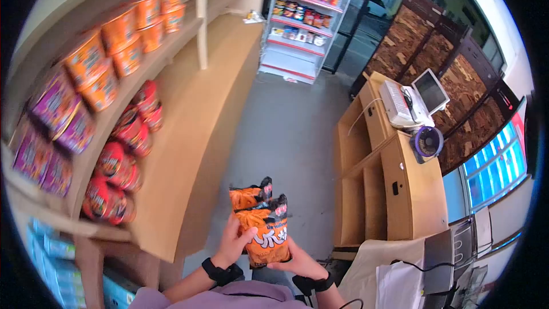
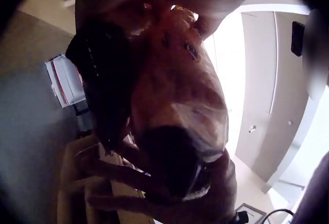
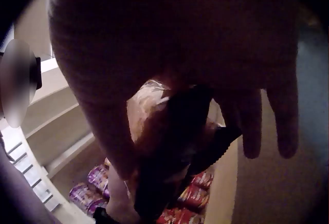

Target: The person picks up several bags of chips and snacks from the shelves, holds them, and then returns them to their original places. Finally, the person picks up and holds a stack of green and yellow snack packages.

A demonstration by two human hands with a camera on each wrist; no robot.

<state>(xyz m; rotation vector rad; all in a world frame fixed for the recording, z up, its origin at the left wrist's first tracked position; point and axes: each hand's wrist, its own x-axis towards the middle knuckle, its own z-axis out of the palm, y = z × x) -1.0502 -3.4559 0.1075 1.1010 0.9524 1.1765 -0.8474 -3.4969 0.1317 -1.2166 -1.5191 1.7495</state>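
Two orange and black snack bags are held in front of the body in the head view, the nearer bag (image 1: pixel 266 237) overlapping the farther one (image 1: pixel 246 197). My left hand (image 1: pixel 231 243) grips them from the left, its thumb across the nearer bag's front. On the lower right, my right hand (image 1: pixel 300 263) pinches the nearer bag near its bottom corner. The left wrist view shows the bags (image 2: pixel 180 85) dark and close up, with fingers around them. In the right wrist view, the right hand (image 3: pixel 175 39) has thumb and fingers about the bag (image 3: pixel 146 108), two fingers extending past it.
Left shelves (image 1: pixel 189 28) hold orange, purple and red cup packs above a long wooden counter (image 1: pixel 200 109). A snack rack (image 1: pixel 291 68) stands at the far end. To the right are a wooden desk (image 1: pixel 423 206) with a small fan (image 1: pixel 428 141), a white device and papers (image 1: pixel 400 286).
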